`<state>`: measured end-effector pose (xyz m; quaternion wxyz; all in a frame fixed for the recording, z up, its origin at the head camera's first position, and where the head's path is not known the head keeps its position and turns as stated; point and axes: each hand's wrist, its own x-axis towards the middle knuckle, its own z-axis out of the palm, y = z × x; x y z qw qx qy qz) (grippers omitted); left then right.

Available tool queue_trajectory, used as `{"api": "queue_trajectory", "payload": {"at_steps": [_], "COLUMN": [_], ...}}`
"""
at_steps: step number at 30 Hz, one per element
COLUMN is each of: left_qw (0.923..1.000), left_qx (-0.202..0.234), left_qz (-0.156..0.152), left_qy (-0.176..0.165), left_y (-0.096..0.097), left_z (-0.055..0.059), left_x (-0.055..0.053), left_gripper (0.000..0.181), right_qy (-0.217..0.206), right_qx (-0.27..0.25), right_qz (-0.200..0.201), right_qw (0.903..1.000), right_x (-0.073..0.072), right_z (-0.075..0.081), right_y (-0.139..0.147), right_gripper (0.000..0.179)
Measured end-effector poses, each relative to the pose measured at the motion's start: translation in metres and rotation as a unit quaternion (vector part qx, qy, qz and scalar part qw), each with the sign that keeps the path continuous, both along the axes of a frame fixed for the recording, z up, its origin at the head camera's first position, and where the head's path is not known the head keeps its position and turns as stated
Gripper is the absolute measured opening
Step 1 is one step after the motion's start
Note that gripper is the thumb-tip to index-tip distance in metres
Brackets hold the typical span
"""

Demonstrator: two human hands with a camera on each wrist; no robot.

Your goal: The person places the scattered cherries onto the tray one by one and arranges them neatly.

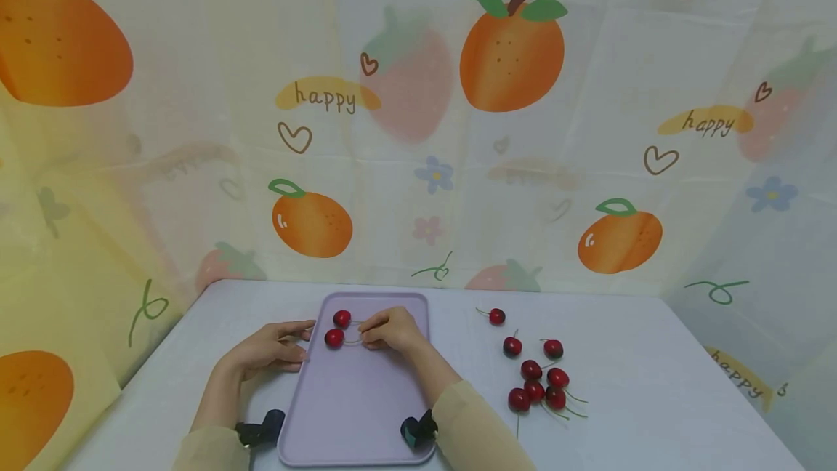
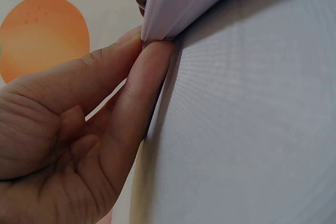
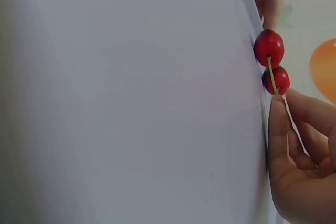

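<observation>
A lilac tray [image 1: 356,420] lies on the table with two red cherries near its far left corner, one cherry [image 1: 342,319] behind the other cherry [image 1: 334,339]. My right hand [image 1: 390,329] reaches over the tray and pinches the thin green stem of the nearer cherry [image 3: 269,48] between thumb and fingertips. The farther cherry [image 3: 276,81] sits close beside it, its stem ending right by the same fingers. At the tray's left rim, my left hand [image 1: 271,347] rests with thumb and fingertips against the outer edge. In the left wrist view these fingertips [image 2: 157,53] meet the rim.
To the right of the tray, several loose cherries [image 1: 532,391] with stems lie on the white tablecloth [image 1: 628,398], and a single cherry [image 1: 497,317] is farther back. A fruit-printed curtain [image 1: 405,166] stands behind the table. Black wrist cameras sit on both wrists.
</observation>
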<state>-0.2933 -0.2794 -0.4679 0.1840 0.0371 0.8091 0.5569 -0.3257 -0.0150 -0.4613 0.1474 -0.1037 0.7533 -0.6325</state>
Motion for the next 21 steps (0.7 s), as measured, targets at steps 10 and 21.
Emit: {"api": "queue_trajectory", "payload": {"at_steps": [10,21], "left_qw": [1.0000,0.9997], "left_qx": [0.002,0.014], "left_qz": [-0.008,-0.017], "left_qy": [0.002,0.001], "left_y": [-0.001,-0.003], "left_z": [0.000,-0.001], "left_x": [0.000,0.000], "left_gripper": [0.074,0.073], "right_qy": [0.012,0.013], "right_qx": [0.006,-0.032], "right_qz": [-0.007,0.017], "right_qw": [0.9999,0.9993], "right_x": [-0.010,-0.017], "right_z": [0.004,0.040], "right_y": [0.007,0.030], "right_gripper": [0.019,0.026]}}
